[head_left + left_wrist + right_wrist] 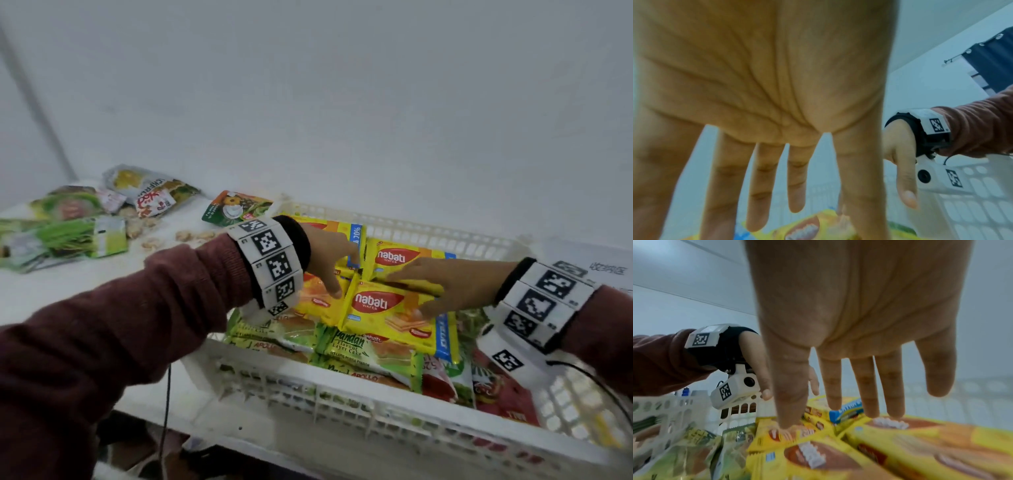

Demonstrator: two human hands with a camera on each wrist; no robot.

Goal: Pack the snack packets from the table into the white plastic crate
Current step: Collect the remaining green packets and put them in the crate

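A white plastic crate (342,401) stands on the table, filled with snack packets. Yellow Nabati wafer packets (383,308) lie on top, with green pandan cake packets (346,342) and red packets (496,394) below them. My left hand (342,274) hovers over the left yellow packets with straight, spread fingers (756,194), its thumb touching one. My right hand (421,291) lies flat on the Nabati packets (920,443), straight fingertips (888,410) and thumb resting on them. Neither hand holds anything. More packets (68,233) remain on the table to the left.
Left of the crate lie a green and orange packet (236,207), a silver and yellow packet (150,192) and loose snack pieces (185,236). A white wall rises behind the table. The table's front edge (239,431) runs just below the crate.
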